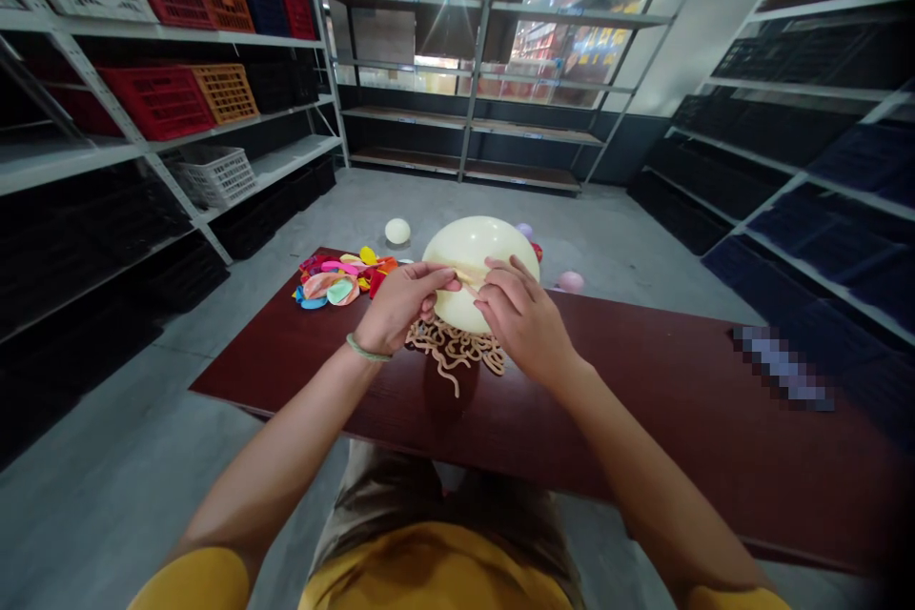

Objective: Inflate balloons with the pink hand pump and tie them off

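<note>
An inflated pale yellow balloon (480, 243) is held above the table, its neck turned towards me. My left hand (407, 300), with a green band round the wrist, pinches at the neck, thumb and forefinger closed. My right hand (525, 315) has its fingers curled against the neck from the other side. A thin tan strip, perhaps a rubber band, runs between the fingertips; where it ends I cannot tell. Under the balloon lies a tangle of tan rubber bands (454, 348). To the left is a pile of uninflated coloured balloons (335, 281).
The dark red table (643, 391) stretches to the right, where a blurred-out object (782, 367) lies. Several inflated balloons rest on the floor beyond it, among them a white balloon (397, 231) and a pink balloon (570, 282). Shelves with crates (161, 100) line the sides.
</note>
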`<state>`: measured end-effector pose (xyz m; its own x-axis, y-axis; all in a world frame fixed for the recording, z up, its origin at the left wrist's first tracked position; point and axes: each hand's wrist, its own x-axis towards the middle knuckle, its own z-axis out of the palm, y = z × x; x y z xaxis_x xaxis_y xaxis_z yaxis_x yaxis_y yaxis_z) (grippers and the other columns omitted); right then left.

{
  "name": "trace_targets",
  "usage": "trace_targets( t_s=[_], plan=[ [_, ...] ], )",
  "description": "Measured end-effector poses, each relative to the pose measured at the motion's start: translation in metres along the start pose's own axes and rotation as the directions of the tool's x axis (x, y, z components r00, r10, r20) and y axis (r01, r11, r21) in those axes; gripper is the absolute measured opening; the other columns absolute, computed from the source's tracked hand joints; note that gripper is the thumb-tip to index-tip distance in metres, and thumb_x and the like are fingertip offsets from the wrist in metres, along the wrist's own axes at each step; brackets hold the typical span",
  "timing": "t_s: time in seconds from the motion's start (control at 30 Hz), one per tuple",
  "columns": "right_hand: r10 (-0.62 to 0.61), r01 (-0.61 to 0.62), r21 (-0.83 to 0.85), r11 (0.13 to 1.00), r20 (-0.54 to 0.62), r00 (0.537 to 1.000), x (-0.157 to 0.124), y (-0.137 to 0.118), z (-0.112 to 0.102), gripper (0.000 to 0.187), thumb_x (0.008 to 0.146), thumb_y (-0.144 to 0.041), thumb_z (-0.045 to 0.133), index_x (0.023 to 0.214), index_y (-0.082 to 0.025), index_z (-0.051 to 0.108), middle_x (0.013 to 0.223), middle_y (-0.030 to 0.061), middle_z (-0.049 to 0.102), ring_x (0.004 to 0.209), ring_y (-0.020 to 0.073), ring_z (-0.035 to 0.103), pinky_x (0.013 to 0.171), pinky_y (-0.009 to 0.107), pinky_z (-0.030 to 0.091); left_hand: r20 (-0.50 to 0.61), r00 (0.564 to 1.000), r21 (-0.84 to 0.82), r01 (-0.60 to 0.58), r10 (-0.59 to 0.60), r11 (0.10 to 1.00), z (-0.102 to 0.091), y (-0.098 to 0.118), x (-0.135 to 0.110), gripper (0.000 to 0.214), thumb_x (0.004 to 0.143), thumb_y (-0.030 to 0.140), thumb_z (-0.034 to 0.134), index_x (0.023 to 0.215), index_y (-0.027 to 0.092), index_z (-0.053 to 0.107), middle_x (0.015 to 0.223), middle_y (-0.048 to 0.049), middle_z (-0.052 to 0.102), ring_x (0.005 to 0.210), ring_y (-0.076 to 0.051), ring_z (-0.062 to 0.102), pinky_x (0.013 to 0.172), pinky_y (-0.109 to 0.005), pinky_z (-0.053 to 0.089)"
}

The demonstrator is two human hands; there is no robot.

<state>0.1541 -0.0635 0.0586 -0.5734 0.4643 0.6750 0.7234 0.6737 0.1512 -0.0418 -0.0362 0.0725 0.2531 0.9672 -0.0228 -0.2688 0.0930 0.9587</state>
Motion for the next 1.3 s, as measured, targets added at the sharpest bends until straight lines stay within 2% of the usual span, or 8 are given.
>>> trace_targets(
  t_s=[0.13,0.33,0.53,0.67,0.87,0.97,1.1,1.3],
  plan=[
    [0.065,-0.059,0.180,0.982,-0.029,0.997,-0.005,0.005,-0.011,0.018,0.094,-0.015,0.045,0.092,-0.021,0.062,0.102,0.0095,0.064,0.111,0.0253,0.059,0.103,0.049,0.049,-0.018,0.999,0.035,-0.029,0.030,0.999,-0.001,-0.008,-0.004,0.027,0.076,0.037,0.076,0.077,0.011,0.066,0.069,-0.0001,0.061,0.044,-0.002,0.035,0.039,-0.017,0.028],
    [0.120,-0.114,0.211,0.971,-0.015,0.993,-0.005,0.012,-0.019,0.018,0.088,-0.013,0.045,0.076,-0.022,0.055,0.084,0.0066,0.059,0.083,0.0218,0.053,0.077,0.038,0.048,-0.070,0.994,0.042,-0.083,0.085,0.996,0.010,-0.022,-0.008,0.018,0.074,0.027,0.070,0.086,0.015,0.065,0.064,0.0043,0.057,0.041,-0.003,0.035,0.038,-0.017,0.026],
    [0.041,-0.043,0.116,0.992,0.020,0.999,0.004,0.019,-0.024,0.020,0.092,-0.016,0.041,0.081,-0.020,0.057,0.090,0.0087,0.060,0.086,0.0221,0.053,0.078,0.036,0.048,0.006,1.000,0.102,-0.027,0.026,0.994,0.011,-0.016,-0.014,0.028,0.075,0.021,0.057,0.097,0.015,0.073,0.052,0.0057,0.047,0.040,-0.005,0.031,0.038,-0.019,0.020],
    [-0.060,0.059,0.006,0.998,0.038,0.997,0.008,0.022,-0.026,0.023,0.097,-0.017,0.040,0.093,-0.016,0.063,0.102,0.0119,0.062,0.094,0.0236,0.055,0.079,0.036,0.050,0.112,0.988,0.099,0.097,-0.108,0.990,0.005,-0.012,-0.018,0.037,0.076,0.020,0.059,0.110,0.015,0.073,0.054,0.0053,0.047,0.042,-0.005,0.031,0.040,-0.019,0.023],
    [-0.115,0.112,0.036,0.993,0.075,0.991,0.011,0.022,-0.025,0.027,0.100,-0.017,0.037,0.098,-0.015,0.064,0.108,0.0111,0.062,0.097,0.0217,0.057,0.085,0.035,0.050,0.168,0.967,0.040,0.189,-0.193,0.981,-0.002,-0.011,-0.022,0.021,0.075,0.024,0.069,0.094,0.014,0.072,0.061,0.0026,0.054,0.049,-0.006,0.043,0.045,-0.017,0.035],
    [-0.105,0.093,0.115,0.989,0.101,0.989,0.012,0.023,-0.023,0.027,0.102,-0.020,0.037,0.098,-0.016,0.063,0.109,0.0116,0.061,0.099,0.0223,0.057,0.089,0.037,0.049,0.217,0.951,0.060,0.212,-0.220,0.975,-0.002,-0.010,-0.024,0.019,0.075,0.028,0.074,0.087,0.014,0.069,0.064,0.0029,0.054,0.049,-0.005,0.043,0.047,-0.017,0.038],
    [-0.044,0.007,0.280,0.960,0.126,0.991,0.016,0.022,-0.021,0.024,0.101,-0.021,0.039,0.093,-0.018,0.062,0.105,0.0102,0.062,0.099,0.0219,0.057,0.091,0.038,0.047,0.256,0.938,0.181,0.192,-0.234,0.965,-0.005,-0.009,-0.025,0.028,0.076,0.038,0.076,0.085,0.014,0.068,0.068,0.0022,0.057,0.053,-0.006,0.048,0.054,-0.020,0.046],
    [-0.022,-0.073,0.338,0.938,0.268,0.963,0.025,0.019,-0.025,0.020,0.099,-0.022,0.042,0.085,-0.020,0.055,0.087,0.0052,0.060,0.085,0.0190,0.054,0.073,0.030,0.041,0.243,0.947,0.335,0.122,-0.210,0.934,-0.010,-0.013,-0.021,0.036,0.080,0.050,0.069,0.080,0.015,0.064,0.066,0.0030,0.055,0.052,-0.008,0.052,0.055,-0.023,0.048]
  ],
)
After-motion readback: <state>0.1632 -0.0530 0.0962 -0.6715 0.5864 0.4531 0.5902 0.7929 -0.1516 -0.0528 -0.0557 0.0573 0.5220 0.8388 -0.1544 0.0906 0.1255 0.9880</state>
